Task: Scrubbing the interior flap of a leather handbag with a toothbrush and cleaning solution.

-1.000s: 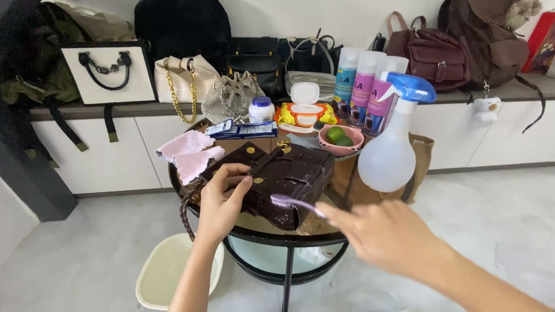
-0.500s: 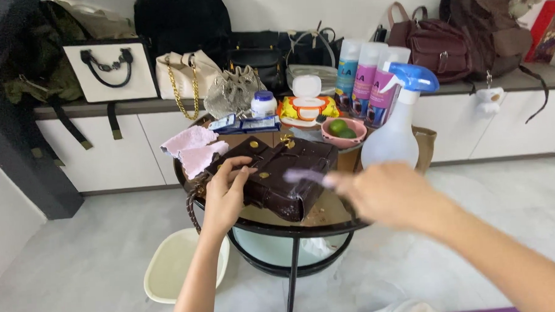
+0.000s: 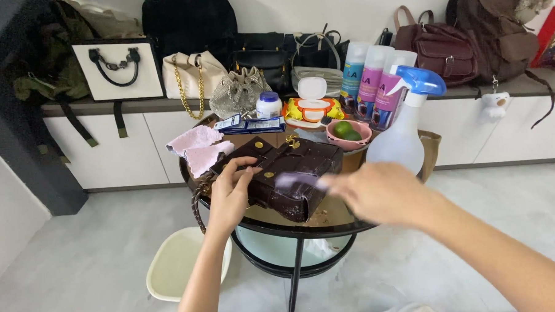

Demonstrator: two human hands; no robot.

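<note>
While left hand (image 3: 229, 191) presses the brown handbag (image 3: 287, 171), right hand's (image 3: 377, 192) grip holds a brush (image 3: 294, 181) (blurred) above it

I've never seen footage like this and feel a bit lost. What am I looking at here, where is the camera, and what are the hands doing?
There is no machine here: a person wears a camera on their head, and it looks down at their own two bare hands. The single view is what that person sees.

In front of them stands a round black glass-topped table. On it lies a dark brown quilted leather handbag. The left hand rests on the bag's near corner. The right hand is blurred and holds a small lilac brush over the bag.

Also on the table are pink folded cloths, a clear spray bottle with a blue trigger, a pink bowl of green limes and a yellow pack of wipes. Behind, a long shelf carries many other bags.
</note>
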